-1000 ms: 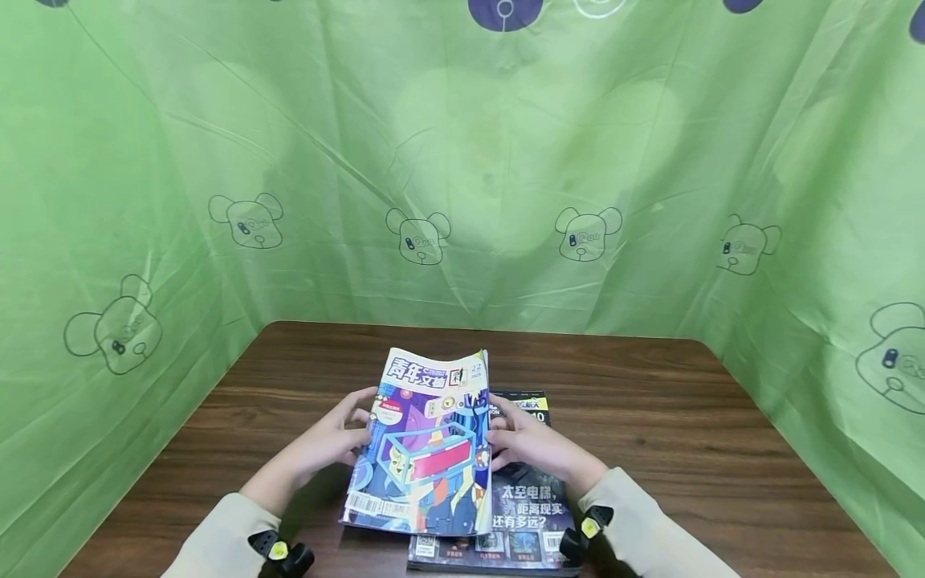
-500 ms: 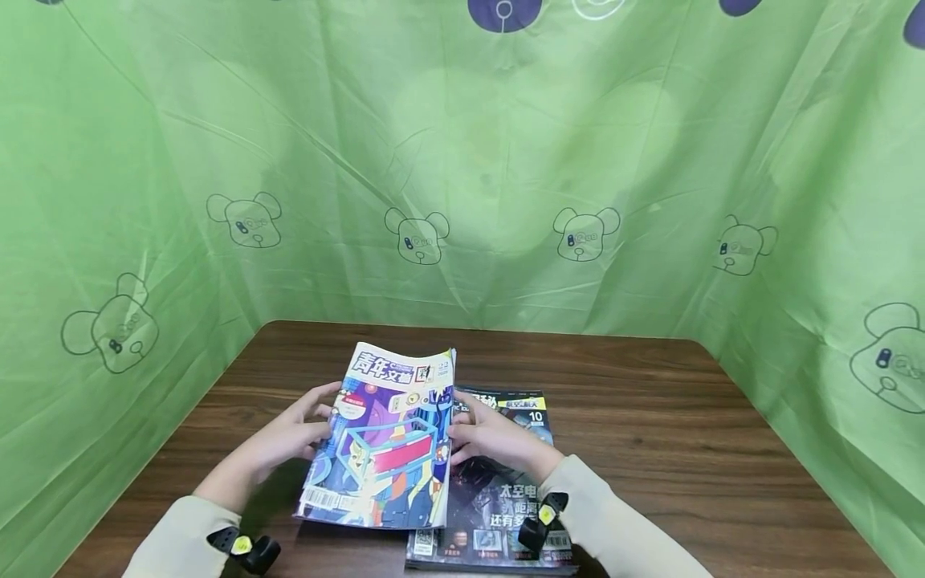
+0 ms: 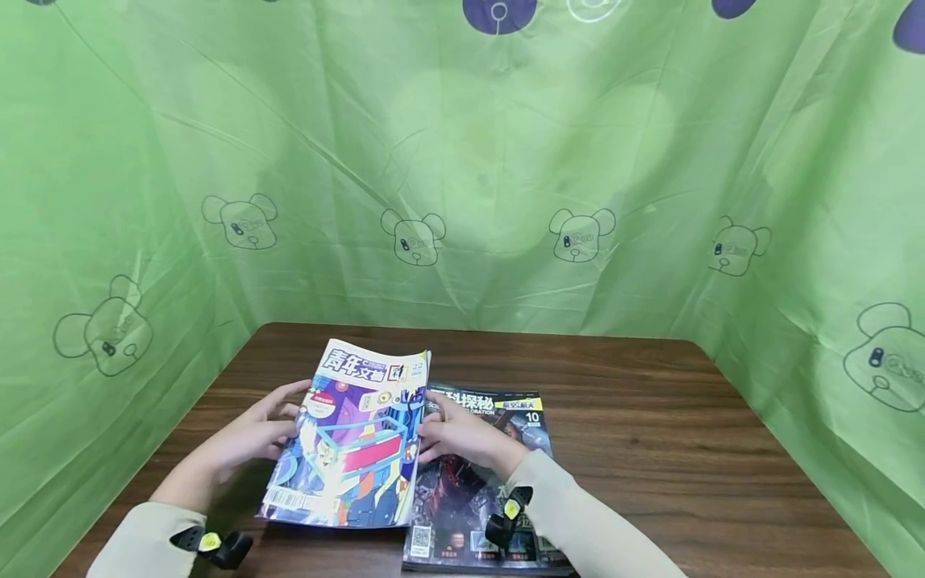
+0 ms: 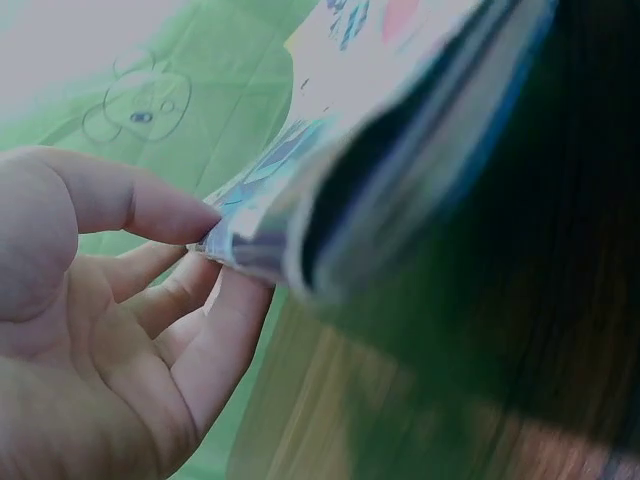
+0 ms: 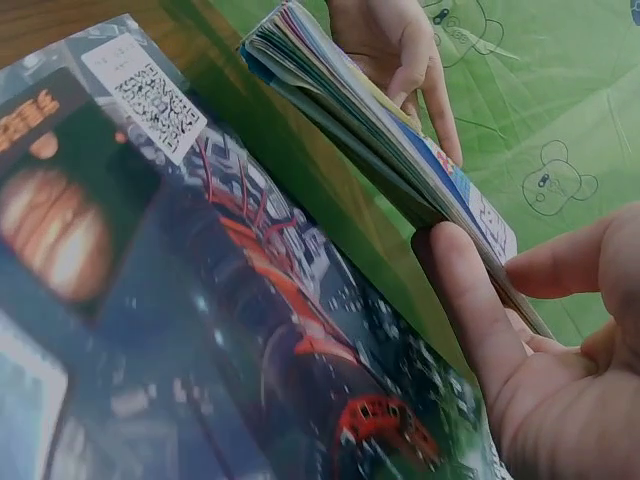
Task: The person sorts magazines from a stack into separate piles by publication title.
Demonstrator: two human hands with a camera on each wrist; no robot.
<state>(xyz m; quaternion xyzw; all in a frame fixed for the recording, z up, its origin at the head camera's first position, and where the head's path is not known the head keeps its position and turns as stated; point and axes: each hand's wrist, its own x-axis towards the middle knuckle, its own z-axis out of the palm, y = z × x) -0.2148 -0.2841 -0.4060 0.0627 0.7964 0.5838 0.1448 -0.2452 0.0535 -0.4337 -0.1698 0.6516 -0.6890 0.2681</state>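
A colourful magazine (image 3: 354, 437) with a white title band and purple lettering is held up between both hands in the head view. My left hand (image 3: 253, 437) pinches its left edge, thumb on the cover and fingers behind, as the left wrist view shows. At its right edge my right hand (image 3: 466, 433) pinches the pages between thumb and fingers. Under my right hand lies a dark magazine (image 3: 451, 498) with a space-themed cover, partly hidden by the hand and sleeve. The right wrist view shows a gap between the colourful magazine (image 5: 390, 140) and the dark cover (image 5: 200, 330).
The brown wood-grain table (image 3: 650, 449) extends to both sides and behind the magazines. A green curtain (image 3: 462, 160) with bear outlines surrounds its back and sides. Each wrist wears a black strap with a small camera; the right wrist camera (image 3: 500, 530) overlaps the dark magazine.
Both hands have moved left, carrying the colourful magazine with them. More of the dark magazine's cover has come into view, and it stays about where it was.
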